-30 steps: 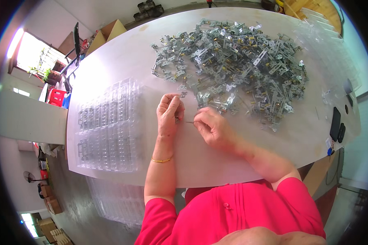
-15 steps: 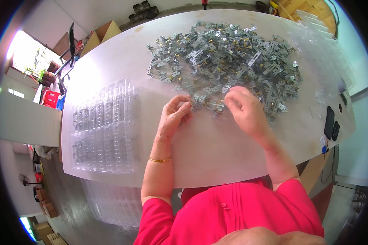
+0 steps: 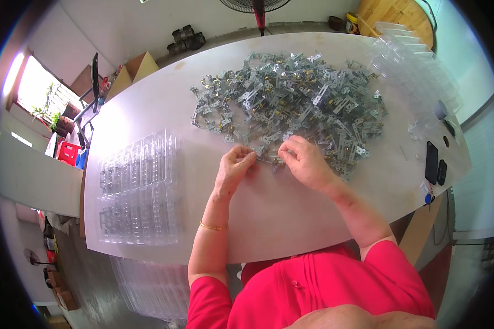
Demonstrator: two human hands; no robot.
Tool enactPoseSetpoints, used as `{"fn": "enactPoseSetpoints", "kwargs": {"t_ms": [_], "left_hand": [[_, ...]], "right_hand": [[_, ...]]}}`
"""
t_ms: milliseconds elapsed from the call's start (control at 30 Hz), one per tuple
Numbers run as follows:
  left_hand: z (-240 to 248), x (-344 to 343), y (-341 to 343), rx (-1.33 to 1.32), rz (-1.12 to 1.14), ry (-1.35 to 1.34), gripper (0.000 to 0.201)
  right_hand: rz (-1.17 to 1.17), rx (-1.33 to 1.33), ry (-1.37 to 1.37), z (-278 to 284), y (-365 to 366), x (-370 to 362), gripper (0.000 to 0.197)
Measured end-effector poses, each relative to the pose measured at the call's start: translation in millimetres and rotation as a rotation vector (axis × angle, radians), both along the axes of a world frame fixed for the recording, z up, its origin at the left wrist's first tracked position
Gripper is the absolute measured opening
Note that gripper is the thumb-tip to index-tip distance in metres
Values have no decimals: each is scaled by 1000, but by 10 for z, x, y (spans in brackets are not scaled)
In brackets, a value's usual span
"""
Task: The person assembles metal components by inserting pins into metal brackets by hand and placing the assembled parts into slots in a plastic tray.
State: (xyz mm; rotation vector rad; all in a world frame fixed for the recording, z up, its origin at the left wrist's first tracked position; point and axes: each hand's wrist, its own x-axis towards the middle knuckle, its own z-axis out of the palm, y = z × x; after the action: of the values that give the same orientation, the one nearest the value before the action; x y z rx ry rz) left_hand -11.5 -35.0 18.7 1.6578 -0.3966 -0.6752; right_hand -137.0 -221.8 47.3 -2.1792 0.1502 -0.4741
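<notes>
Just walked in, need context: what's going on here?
A person in red is working bare-handed at a large white table. The left hand and right hand are close together at the near edge of a loose heap of small silvery metal brackets; what either grips is too small to tell. Clear, ribbed plastic trays lie to the left.

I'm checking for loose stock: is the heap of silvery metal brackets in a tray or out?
Out: the small silvery metal brackets lie jumbled, one over another, directly on the pale, curved table.
</notes>
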Motion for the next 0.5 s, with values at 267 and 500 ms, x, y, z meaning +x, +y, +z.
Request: {"fn": "enactPoseSetpoints", "kwargs": {"t_ms": [267, 500], "left_hand": [[154, -175, -70, -103, 46, -70, 26], [543, -54, -316, -238, 56, -178, 25]], "right_hand": [[-28, 98, -48, 111, 62, -56, 7], [-108, -130, -367, 392, -120, 123, 4]]}}
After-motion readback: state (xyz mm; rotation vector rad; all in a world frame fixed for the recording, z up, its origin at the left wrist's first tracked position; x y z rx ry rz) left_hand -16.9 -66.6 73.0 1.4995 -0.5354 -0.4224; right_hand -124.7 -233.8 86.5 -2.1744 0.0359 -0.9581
